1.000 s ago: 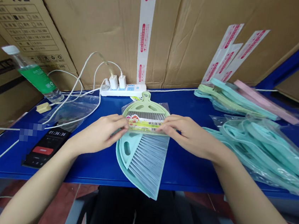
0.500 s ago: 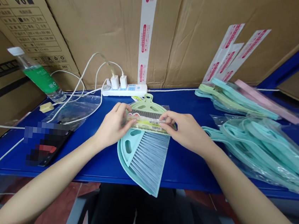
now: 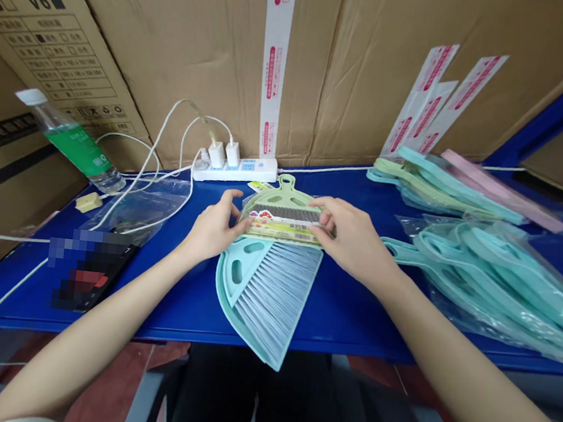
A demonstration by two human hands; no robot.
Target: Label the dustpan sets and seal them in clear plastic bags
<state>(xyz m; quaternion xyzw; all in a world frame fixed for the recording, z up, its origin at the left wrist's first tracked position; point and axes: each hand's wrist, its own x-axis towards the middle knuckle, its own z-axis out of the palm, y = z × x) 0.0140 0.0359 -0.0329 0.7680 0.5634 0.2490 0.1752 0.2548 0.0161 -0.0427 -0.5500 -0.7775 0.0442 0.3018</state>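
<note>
At the middle of the blue surface (image 3: 354, 326), a green dustpan-and-brush set (image 3: 281, 213) in clear wrapping, handle pointing away, overlapping the upper part of a teal dustpan-and-brush set (image 3: 272, 297). Across the green set's near edge, a printed label (image 3: 279, 229), showing more fully than half a second ago; judging by that, probably lying flatter, with less of the wrapping pinched up. Teal set also turned a little since then, near tip swung leftward and poking past the front edge.

At the label's left end, the left hand (image 3: 212, 227), loosened from its earlier pinch: open, thumb at the corner, index finger lifted clear. Likely meaning a lighter hold on that side. At the right end, the right hand (image 3: 352, 238), fingers curled about the edge; impossible to tell whether gripping or only resting.

Further out to the right, wrapped teal sets (image 3: 499, 288), with a mixed pile (image 3: 465, 183) of green, teal and pink behind. Beyond the green handle, a white power strip (image 3: 238, 169); off to the left, a tilted bottle (image 3: 79, 147).
</note>
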